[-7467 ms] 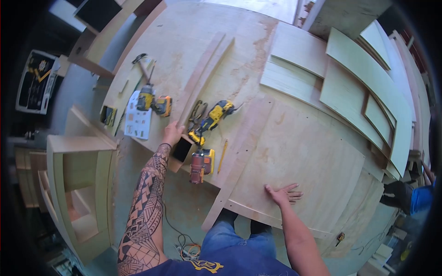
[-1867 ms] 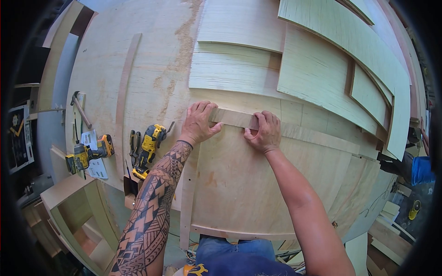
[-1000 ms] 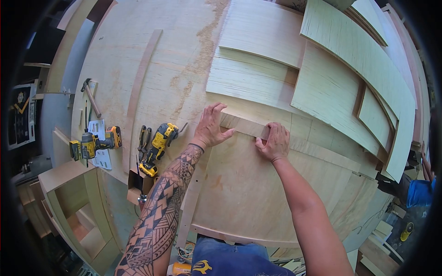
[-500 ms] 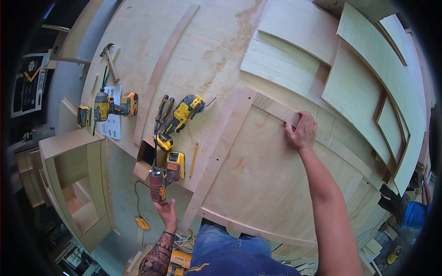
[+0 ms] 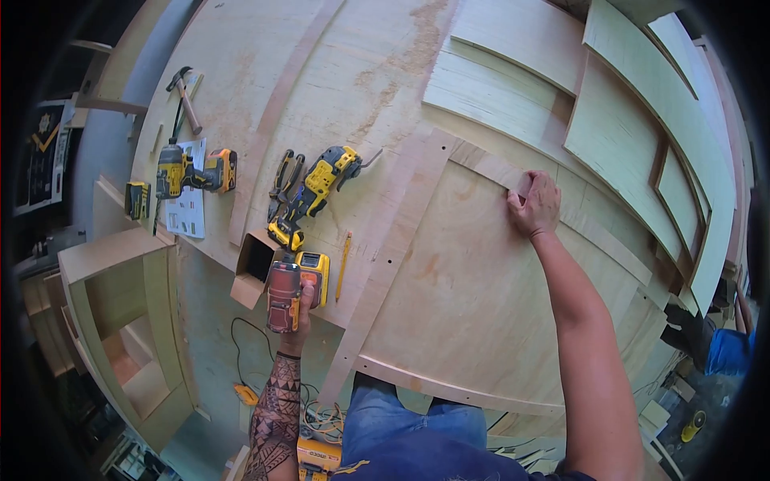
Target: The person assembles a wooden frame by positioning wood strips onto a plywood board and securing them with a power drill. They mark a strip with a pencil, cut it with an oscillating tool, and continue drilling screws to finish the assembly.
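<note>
My left hand (image 5: 304, 309) is wrapped around the handle of a red and yellow cordless drill (image 5: 283, 297), its battery facing up. The drill is at the front edge of the workbench, beside an open cardboard box (image 5: 255, 264). My right hand (image 5: 536, 207) is closed at the far wood strip (image 5: 489, 167) of a framed plywood panel (image 5: 473, 264). Its fingers pinch what looks like a small wood piece (image 5: 524, 186), mostly covered by them. A pencil (image 5: 343, 264) lies between the drill and the panel.
A yellow oscillating multi-tool (image 5: 325, 184) and pliers (image 5: 285, 175) lie behind the box. Farther left are an impact driver (image 5: 180, 172), a paper sheet (image 5: 186, 216) and a hammer (image 5: 185, 100). Plywood sheets (image 5: 626, 136) are stacked at the right; a wooden cabinet frame (image 5: 112, 264) stands at the left.
My left hand has gone from touching the drill's body with fingers apart to gripping its handle, and the drill has turned slightly. My right hand stays at the strip. The view has shifted a little.
</note>
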A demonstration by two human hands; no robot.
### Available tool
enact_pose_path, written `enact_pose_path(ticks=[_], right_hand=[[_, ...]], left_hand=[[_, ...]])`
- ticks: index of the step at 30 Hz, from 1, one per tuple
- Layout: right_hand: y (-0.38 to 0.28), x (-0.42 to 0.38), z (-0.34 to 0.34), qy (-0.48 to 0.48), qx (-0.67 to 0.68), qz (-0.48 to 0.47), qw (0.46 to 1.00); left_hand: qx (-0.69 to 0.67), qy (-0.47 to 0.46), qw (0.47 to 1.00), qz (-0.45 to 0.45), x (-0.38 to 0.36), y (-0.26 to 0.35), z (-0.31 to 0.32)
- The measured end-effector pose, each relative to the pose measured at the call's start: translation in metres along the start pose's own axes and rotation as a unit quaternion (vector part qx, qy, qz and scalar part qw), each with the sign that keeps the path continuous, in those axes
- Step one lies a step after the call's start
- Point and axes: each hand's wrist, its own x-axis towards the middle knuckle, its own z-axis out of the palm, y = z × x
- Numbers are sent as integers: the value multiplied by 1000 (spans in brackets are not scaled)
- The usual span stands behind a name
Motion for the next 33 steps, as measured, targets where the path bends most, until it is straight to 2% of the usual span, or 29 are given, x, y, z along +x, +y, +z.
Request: enact_pose_path(ticks=[2, 4, 5, 6, 8, 9, 12, 13, 14, 16, 17, 20, 26, 29, 33], right_hand=[[-2, 0, -3, -7, 13, 1, 1000], [-3, 0, -5, -9, 15, 4, 1000], [-3, 0, -7, -11, 15, 3, 1000], [-4, 1, -9, -7, 17, 11, 1000], [-5, 2, -13, -31, 29, 15, 999], [-2, 2, -10, -30, 42, 18, 998], [-4, 2, -15, -39, 64, 28, 997], [-3, 2, -15, -29, 67, 25, 997], [-3, 1, -16, -24, 69, 33, 997], [-3, 2, -17, -29, 88, 31, 995], [-3, 2, -18, -26, 90, 37, 995], [-2, 3, -20, -31, 97, 38, 994], [-2, 3, -23, -38, 108, 44, 992], [-2, 3, -24, -49, 111, 50, 991], [-1, 3, -18, -45, 114, 50, 991]], left_hand=[[56, -42, 998, -3, 10, 10, -1], [124, -29, 990, 61, 32, 76, 7], [69, -34, 992, 95, 47, 97, 18], [73, -40, 991, 102, 60, 104, 23], [127, -149, 976, 95, 84, 117, 33], [132, -154, 974, 101, 99, 127, 39], [178, -228, 923, 254, 140, 164, 65], [135, -249, 935, 214, 145, 179, 75], [139, -254, 932, 220, 150, 191, 83], [107, -255, 955, 104, 162, 210, 94], [124, -259, 955, 76, 166, 218, 99], [138, -281, 949, 40, 178, 247, 107], [221, -304, 927, -5, 189, 273, 110], [251, -325, 911, -17, 190, 310, 118], [275, -331, 902, 24, 199, 339, 133]])
